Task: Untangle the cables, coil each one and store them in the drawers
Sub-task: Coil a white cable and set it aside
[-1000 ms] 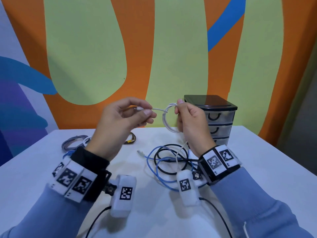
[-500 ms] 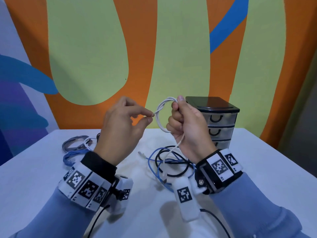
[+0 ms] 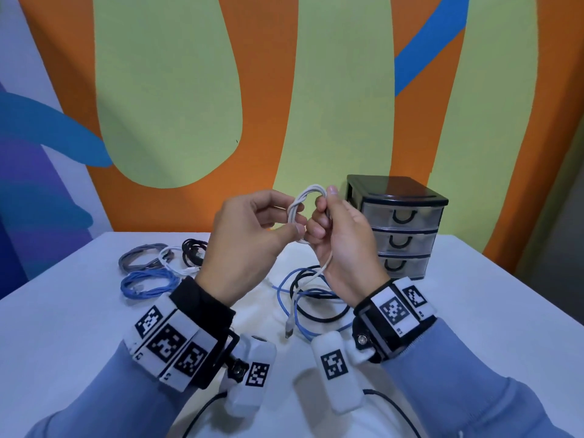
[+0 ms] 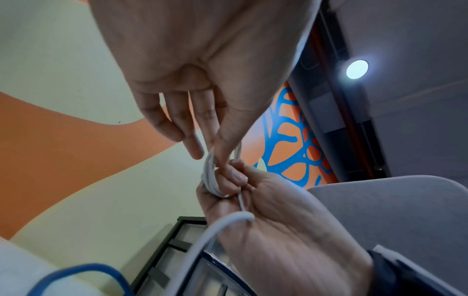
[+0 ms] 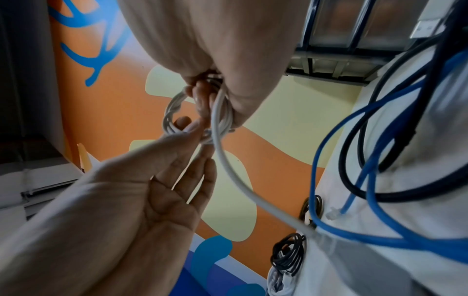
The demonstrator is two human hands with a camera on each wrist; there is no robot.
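Observation:
Both hands are raised above the table with a small coil of white cable [image 3: 302,203] between them. My right hand [image 3: 335,229] grips the coil's right side [image 5: 174,106], thumb on top. My left hand [image 3: 252,229] pinches its lower left part [image 4: 211,176] between thumb and forefinger. The cable's loose tail [image 3: 322,270] hangs down to a USB plug [image 3: 288,330] on the table. Under the hands lie a tangled blue cable [image 3: 303,320] and black cable [image 3: 319,314]. The black-framed drawer unit [image 3: 401,226], three clear drawers all closed, stands at right.
Coiled cables lie at the left on the white table [image 3: 63,327]: a grey one [image 3: 139,259], a white one [image 3: 172,257], a black one [image 3: 192,251] and a blue one [image 3: 148,284]. A painted wall stands close behind the table.
The left hand has moved right from the cable's end to the coil and now pinches it. The coil has gained turns and grown tighter. Both hands sit closer together.

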